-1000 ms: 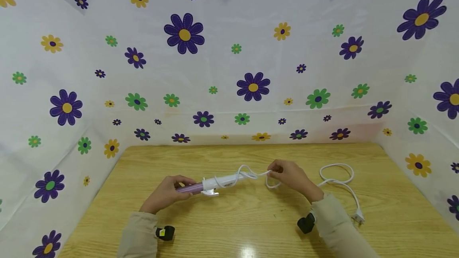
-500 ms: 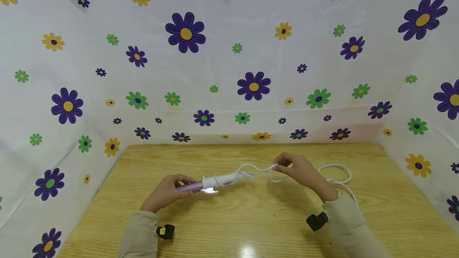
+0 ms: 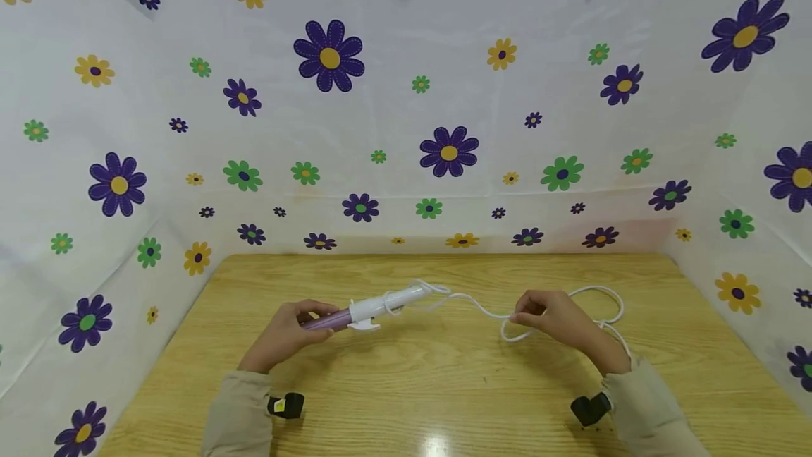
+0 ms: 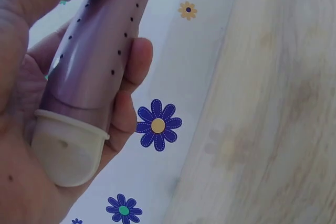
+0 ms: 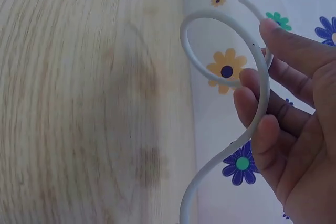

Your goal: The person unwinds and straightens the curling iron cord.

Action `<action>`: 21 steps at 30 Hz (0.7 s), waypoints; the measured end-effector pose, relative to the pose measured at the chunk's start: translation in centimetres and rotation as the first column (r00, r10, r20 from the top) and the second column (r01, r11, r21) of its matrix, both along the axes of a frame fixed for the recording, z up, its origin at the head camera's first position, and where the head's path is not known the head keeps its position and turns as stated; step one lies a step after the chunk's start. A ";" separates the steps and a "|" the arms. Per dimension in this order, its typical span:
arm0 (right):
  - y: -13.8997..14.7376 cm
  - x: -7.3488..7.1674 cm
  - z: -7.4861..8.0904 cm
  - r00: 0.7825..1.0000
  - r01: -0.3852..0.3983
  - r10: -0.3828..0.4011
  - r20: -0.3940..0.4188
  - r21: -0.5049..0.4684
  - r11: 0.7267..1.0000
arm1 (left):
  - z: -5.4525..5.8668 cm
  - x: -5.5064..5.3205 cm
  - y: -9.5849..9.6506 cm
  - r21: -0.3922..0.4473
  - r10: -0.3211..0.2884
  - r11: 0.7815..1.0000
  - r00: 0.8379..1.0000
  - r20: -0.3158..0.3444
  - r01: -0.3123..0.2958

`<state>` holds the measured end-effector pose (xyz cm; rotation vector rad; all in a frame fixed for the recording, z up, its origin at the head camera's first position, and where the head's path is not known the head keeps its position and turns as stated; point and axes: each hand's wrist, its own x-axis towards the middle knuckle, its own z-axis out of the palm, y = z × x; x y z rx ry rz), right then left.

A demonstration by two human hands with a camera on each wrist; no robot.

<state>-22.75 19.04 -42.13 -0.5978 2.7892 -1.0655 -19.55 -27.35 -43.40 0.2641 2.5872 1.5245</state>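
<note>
My left hand [image 3: 284,336] grips a curling iron [image 3: 388,302] by its purple barrel, the white handle pointing right and slightly up. In the left wrist view, the barrel [image 4: 97,61] shows rows of small dark holes and a white rounded tip [image 4: 69,150] near my palm. A white power cord [image 3: 472,300] winds loosely about the handle and runs across to my right hand [image 3: 561,321]. My right thumb and fingers pinch this cord, and a loop of cord [image 5: 218,161] hangs over the fingers in the right wrist view. The plug is hidden behind my right arm.
The rest of the cord [image 3: 618,309] curves over the right side of the wooden table [image 3: 406,386]. White flower-printed sheeting [image 3: 393,111] walls the table's back and both sides. Each wrist wears a black camera, the right one [image 3: 591,409] sitting close over the table.
My right hand has moved right, rising and then dropping, and drawn the cord out longer from the handle. The iron's handle end has tilted up a little. The plug has become hidden.
</note>
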 end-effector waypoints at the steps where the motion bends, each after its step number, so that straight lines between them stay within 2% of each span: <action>1: 0.1 -0.1 -0.1 1.000 0.016 -0.016 -0.002 0.013 1.000 | 0.1 0.0 0.0 0.005 -0.007 1.000 1.000 0.002 0.007; 6: 0.1 -1.0 -0.2 0.988 0.146 -0.143 -0.051 0.053 0.988 | 0.2 0.2 0.2 -0.007 -0.067 0.998 0.998 0.013 0.067; 10: -0.2 -1.8 0.2 0.974 0.218 -0.217 -0.067 0.007 0.976 | 0.0 0.1 0.6 -0.034 -0.116 0.993 0.993 0.037 0.117; 15: -0.8 -1.9 1.2 0.969 0.233 -0.237 -0.073 -0.061 0.971 | -0.2 0.1 0.9 -0.067 -0.143 0.987 0.988 0.053 0.147; 21: -0.4 -0.8 2.5 0.968 0.211 -0.222 -0.118 -0.095 0.973 | -0.3 -0.1 0.9 -0.125 -0.084 0.988 0.996 0.043 0.089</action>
